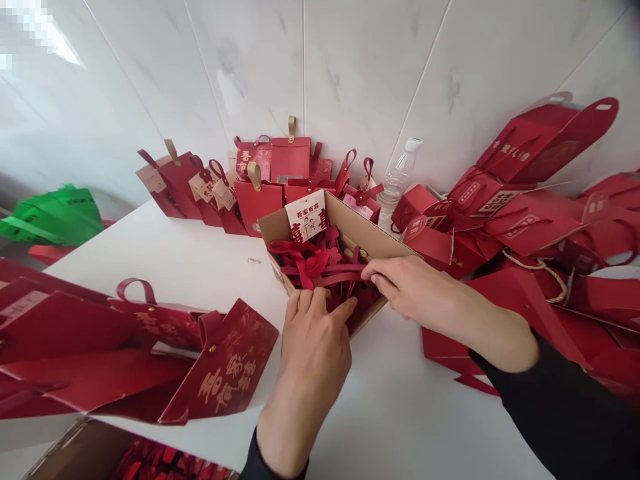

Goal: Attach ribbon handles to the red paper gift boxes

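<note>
A small cardboard box (345, 213) stands on the white table, filled with dark red straps (345, 270), a bright red ribbon (303, 260) and flower-shaped red pieces. A printed card (307, 217) leans inside its back corner. My right hand (400, 283) reaches over the box's right side and pinches a dark red strap between thumb and fingers. At the near edge of the box is my left hand (320, 333), its thumb spread away from the fingers. Those fingers bend down into the box, and their tips are partly hidden.
Red gift bags (260, 200) line the wall behind the box, beside a clear plastic bottle (397, 173). More red gift boxes (500, 200) pile up at right. Large red bags (220, 360) stand at left, above a lower carton (65, 453). A green bag (55, 213) lies far left.
</note>
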Tool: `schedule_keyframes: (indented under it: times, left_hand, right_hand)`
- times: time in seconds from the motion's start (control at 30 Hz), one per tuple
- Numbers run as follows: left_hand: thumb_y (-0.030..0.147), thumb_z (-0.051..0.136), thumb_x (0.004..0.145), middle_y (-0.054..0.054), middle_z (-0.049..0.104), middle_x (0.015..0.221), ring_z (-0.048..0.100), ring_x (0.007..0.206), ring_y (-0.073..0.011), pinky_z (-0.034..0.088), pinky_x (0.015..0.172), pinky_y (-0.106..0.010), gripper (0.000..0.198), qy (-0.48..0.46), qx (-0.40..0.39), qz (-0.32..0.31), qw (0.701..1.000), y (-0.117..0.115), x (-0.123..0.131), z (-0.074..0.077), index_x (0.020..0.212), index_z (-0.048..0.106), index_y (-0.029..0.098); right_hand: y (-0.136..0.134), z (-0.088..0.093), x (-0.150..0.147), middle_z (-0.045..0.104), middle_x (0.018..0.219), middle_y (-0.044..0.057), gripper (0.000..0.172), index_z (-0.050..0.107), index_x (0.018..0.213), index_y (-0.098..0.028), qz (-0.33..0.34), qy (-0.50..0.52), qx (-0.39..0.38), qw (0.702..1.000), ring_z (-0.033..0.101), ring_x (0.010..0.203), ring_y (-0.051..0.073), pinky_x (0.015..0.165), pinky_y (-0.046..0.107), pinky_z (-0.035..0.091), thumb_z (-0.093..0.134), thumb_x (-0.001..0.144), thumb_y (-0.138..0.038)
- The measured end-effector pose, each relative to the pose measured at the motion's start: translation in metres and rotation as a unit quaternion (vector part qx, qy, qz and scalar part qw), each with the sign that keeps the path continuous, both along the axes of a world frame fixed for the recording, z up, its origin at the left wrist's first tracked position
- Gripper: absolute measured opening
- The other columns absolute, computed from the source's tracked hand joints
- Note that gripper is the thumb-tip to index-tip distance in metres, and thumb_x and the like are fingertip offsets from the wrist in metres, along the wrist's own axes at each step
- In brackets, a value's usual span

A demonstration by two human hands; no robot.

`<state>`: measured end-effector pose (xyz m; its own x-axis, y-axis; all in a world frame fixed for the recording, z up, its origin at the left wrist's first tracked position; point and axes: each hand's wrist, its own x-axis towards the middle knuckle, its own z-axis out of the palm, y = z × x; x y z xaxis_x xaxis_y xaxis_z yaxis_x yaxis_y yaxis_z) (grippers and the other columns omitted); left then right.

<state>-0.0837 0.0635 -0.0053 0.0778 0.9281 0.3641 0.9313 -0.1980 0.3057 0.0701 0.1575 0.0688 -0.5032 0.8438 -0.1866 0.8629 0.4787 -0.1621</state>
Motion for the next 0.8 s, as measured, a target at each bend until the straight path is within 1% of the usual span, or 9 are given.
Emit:
schedule_keyframes:
  times: [0.1, 0.2, 0.37, 0.43, 0.5, 0.57, 0.63, 0.73, 0.8]
  left_hand:
    - [0.009, 0.048, 0.089, -0.011, 0.066, 0.091, 0.058, 0.089, -0.0306, 0.05, 0.088, -0.051, 0.044, 0.033, -0.04, 0.032, 0.998, 0.005, 0.003, 0.003, 0.123, 0.074, 0.014]
    - [0.009, 0.044, 0.09, -0.013, 0.067, 0.093, 0.058, 0.091, -0.0314, 0.049, 0.092, -0.051, 0.045, 0.044, -0.032, 0.051, 0.997, 0.007, 0.007, 0.0, 0.127, 0.069, 0.004]
    - [0.007, 0.043, 0.09, -0.013, 0.066, 0.095, 0.058, 0.093, -0.0304, 0.047, 0.094, -0.05, 0.04, 0.024, 0.01, 0.064, 0.998, 0.005, 0.01, -0.006, 0.119, 0.07, 0.008]
    - [0.003, 0.044, 0.087, -0.012, 0.066, 0.1, 0.058, 0.095, -0.0299, 0.047, 0.095, -0.049, 0.04, -0.007, 0.011, 0.064, 0.998, 0.005, 0.01, -0.007, 0.117, 0.07, 0.013]
    - [0.002, 0.045, 0.086, -0.012, 0.065, 0.106, 0.058, 0.098, -0.0298, 0.047, 0.096, -0.049, 0.045, -0.03, 0.012, 0.055, 0.998, 0.005, 0.009, -0.007, 0.12, 0.069, 0.018]
    - [0.003, 0.046, 0.087, -0.011, 0.065, 0.109, 0.058, 0.099, -0.0298, 0.048, 0.096, -0.049, 0.044, -0.035, 0.018, 0.051, 0.998, 0.005, 0.009, -0.008, 0.119, 0.07, 0.02]
    - [0.005, 0.045, 0.088, -0.013, 0.066, 0.109, 0.058, 0.098, -0.0304, 0.048, 0.097, -0.051, 0.04, -0.028, 0.028, 0.056, 0.998, 0.006, 0.009, -0.009, 0.115, 0.072, 0.017]
    - [0.005, 0.043, 0.087, -0.016, 0.067, 0.107, 0.06, 0.098, -0.0313, 0.05, 0.098, -0.052, 0.04, -0.014, 0.047, 0.065, 0.997, 0.007, 0.011, -0.012, 0.116, 0.07, 0.007]
    - [0.005, 0.042, 0.087, -0.018, 0.067, 0.111, 0.061, 0.1, -0.032, 0.051, 0.098, -0.053, 0.043, -0.01, 0.052, 0.072, 0.996, 0.008, 0.012, -0.014, 0.121, 0.067, 0.005]
  right_hand:
    - [0.001, -0.009, 0.002, 0.071, 0.071, 0.006, 0.031, 0.076, 0.095, -0.019, 0.006, -0.042, -0.002, 0.999, 0.069, 0.063, 0.02, 0.051, 0.028, 0.032, 0.047, 0.096, -0.009]
    - [0.003, -0.018, 0.001, 0.072, 0.075, 0.012, 0.029, 0.076, 0.092, -0.016, 0.011, -0.073, 0.004, 0.997, 0.071, 0.067, 0.025, 0.053, 0.03, 0.032, 0.049, 0.095, -0.008]
    - [0.005, -0.015, -0.009, 0.074, 0.08, 0.016, 0.025, 0.076, 0.089, -0.013, 0.042, -0.055, -0.02, 0.997, 0.073, 0.077, 0.028, 0.06, 0.031, 0.038, 0.052, 0.092, -0.008]
    - [0.006, -0.01, -0.012, 0.074, 0.081, 0.009, 0.028, 0.076, 0.098, -0.017, 0.07, -0.011, -0.055, 0.996, 0.073, 0.079, 0.024, 0.062, 0.029, 0.04, 0.051, 0.093, -0.007]
    - [0.006, -0.007, -0.011, 0.073, 0.078, 0.002, 0.036, 0.073, 0.119, -0.022, 0.082, 0.039, -0.098, 0.991, 0.072, 0.072, 0.017, 0.059, 0.025, 0.042, 0.046, 0.098, -0.01]
    - [0.007, -0.007, -0.007, 0.073, 0.077, 0.0, 0.044, 0.061, 0.14, -0.023, 0.066, 0.074, -0.132, 0.986, 0.07, 0.062, 0.013, 0.054, 0.021, 0.044, 0.037, 0.104, -0.014]
    - [0.008, -0.011, -0.003, 0.075, 0.079, 0.001, 0.046, 0.054, 0.147, -0.021, 0.036, 0.085, -0.143, 0.985, 0.069, 0.055, 0.011, 0.048, 0.02, 0.043, 0.03, 0.108, -0.018]
    - [0.009, -0.017, -0.002, 0.075, 0.08, 0.005, 0.042, 0.063, 0.135, -0.017, -0.003, 0.054, -0.106, 0.993, 0.068, 0.055, 0.012, 0.049, 0.021, 0.044, 0.032, 0.107, -0.016]
    - [0.009, -0.019, -0.005, 0.076, 0.086, 0.01, 0.033, 0.07, 0.122, -0.013, -0.013, 0.012, -0.061, 0.998, 0.072, 0.068, 0.017, 0.06, 0.025, 0.049, 0.043, 0.103, -0.014]
